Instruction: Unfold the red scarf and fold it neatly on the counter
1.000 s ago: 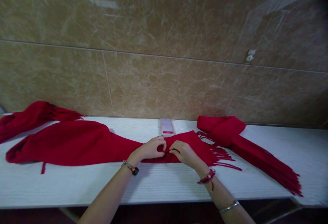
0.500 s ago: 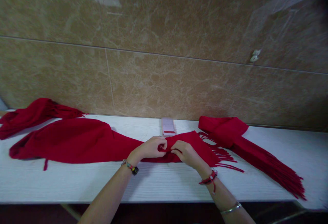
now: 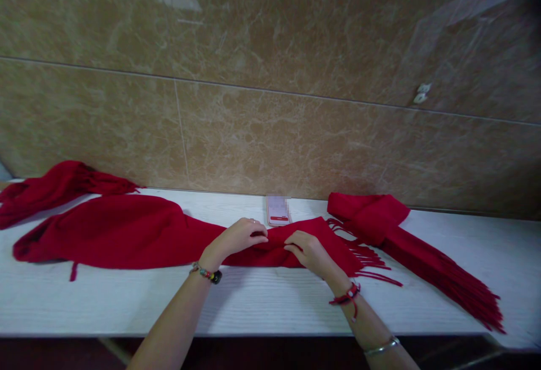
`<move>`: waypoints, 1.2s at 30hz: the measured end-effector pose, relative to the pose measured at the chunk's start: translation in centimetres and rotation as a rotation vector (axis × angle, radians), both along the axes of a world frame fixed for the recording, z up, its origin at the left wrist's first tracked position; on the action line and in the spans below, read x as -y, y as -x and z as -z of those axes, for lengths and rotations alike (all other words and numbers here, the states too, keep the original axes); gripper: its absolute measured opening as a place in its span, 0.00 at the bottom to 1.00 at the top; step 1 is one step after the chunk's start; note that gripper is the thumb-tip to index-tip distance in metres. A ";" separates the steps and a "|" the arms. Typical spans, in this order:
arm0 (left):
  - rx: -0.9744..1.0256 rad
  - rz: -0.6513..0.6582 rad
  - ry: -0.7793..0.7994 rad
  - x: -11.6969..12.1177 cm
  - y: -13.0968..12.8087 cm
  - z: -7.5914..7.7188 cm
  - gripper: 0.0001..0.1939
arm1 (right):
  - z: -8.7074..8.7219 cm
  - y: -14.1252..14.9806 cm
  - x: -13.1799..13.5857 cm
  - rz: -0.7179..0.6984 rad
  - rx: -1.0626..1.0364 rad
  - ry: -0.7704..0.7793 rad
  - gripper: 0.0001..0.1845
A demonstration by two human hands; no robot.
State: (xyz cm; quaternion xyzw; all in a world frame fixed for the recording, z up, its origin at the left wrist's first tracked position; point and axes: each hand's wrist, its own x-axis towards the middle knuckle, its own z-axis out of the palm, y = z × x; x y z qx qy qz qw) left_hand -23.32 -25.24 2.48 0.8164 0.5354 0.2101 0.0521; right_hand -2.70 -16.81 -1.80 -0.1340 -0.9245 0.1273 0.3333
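Note:
A long red scarf (image 3: 127, 232) lies lengthwise along the white table, broad at the left and gathered narrower towards the middle, with a fringe at its right end. My left hand (image 3: 234, 240) rests over the narrow middle stretch, thumb and fingers apart, no cloth visible between them. Just to its right, my right hand (image 3: 310, 251) pinches the scarf's cloth close to the fringed end, fingertips curled against the thumb. Part of the scarf under both hands is hidden.
A folded red scarf (image 3: 393, 234) with fringe lies at the right. Another bunched red scarf (image 3: 63, 186) sits at the far left. A phone (image 3: 278, 211) lies near the brown marbled wall (image 3: 262, 133), behind the hands. The white table's (image 3: 262, 308) front edge runs below.
My left hand has let go of the cloth and moved slightly left, its fingers opening. The raised fold between the hands has flattened. My right hand has barely moved.

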 end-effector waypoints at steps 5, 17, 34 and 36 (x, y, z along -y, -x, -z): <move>-0.032 -0.014 0.019 0.0 -0.5 -0.1 0.08 | 0.1 0.1 0.0 0.036 0.062 0.042 0.06; 0.005 0.010 0.012 0.0 -0.6 0.0 0.08 | 0.3 2.0 0.9 0.036 -0.046 0.165 0.08; 0.037 0.019 -0.014 -0.3 1.0 0.6 0.08 | -0.4 2.6 0.9 0.020 0.078 0.194 0.09; 0.054 -0.001 0.001 -0.4 1.1 0.5 0.09 | -1.2 3.4 1.1 0.017 0.122 0.196 0.12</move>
